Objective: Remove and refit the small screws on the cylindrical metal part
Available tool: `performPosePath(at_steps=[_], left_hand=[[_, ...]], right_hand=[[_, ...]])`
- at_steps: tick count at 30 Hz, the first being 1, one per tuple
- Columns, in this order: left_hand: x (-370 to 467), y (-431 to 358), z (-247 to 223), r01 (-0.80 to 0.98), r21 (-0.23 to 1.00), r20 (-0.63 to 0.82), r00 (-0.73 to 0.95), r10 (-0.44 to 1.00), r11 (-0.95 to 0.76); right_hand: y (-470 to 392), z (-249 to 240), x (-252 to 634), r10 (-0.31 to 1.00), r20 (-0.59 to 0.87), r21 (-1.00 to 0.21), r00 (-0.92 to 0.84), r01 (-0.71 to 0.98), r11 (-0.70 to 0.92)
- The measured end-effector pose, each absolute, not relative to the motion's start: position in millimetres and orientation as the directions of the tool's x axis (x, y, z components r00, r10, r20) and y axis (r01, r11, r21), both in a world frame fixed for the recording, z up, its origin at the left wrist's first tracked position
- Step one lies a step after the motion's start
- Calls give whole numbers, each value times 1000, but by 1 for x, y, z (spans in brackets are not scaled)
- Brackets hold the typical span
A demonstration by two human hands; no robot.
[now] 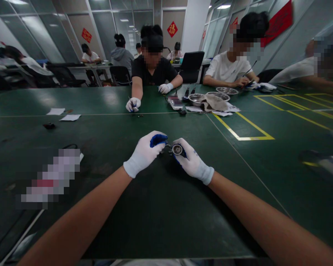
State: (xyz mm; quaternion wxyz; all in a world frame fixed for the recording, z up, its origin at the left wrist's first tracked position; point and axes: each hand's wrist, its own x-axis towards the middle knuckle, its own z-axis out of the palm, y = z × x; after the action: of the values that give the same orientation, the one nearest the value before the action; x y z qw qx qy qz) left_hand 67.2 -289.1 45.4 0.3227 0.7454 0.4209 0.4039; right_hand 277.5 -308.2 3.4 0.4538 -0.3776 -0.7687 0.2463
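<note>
My right hand, in a white glove with a blue palm, is closed around a round metal cylinder part. Its hollow end faces up toward me, and small details show inside. Just to the left, my left hand, gloved the same way, curves over the table with thumb and fingers apart. No object shows in its grasp. Several small metal pieces, like nuts or rings, lie between the two hands, close to the left fingertips. They are too small to name surely.
A blurred-out power strip with a cable lies at left. Across the green table, a gloved co-worker holds a small metal part. Metal bowls, a cloth and papers lie farther back. Yellow tape marks the right side.
</note>
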Motion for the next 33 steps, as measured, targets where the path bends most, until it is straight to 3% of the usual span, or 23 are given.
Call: performPosePath(at_steps=[5,14,24,33], left_hand=[[74,-306,57,325,808,336,432,837,-492],[83,-311,57,392,739,363,454,814,-548],[93,-316,51,555,659,373,345,861,-508],[99,-323,56,556,719,317,272,909,-417]], right_hand=[[-313,7,273,794,526,-721,-305,334,607],[-312,6,272,802,509,-739,-314,318,594],[-310,1,270,776,535,-703,-333,334,628],[-310,0,270,783,533,-702,-320,349,621]])
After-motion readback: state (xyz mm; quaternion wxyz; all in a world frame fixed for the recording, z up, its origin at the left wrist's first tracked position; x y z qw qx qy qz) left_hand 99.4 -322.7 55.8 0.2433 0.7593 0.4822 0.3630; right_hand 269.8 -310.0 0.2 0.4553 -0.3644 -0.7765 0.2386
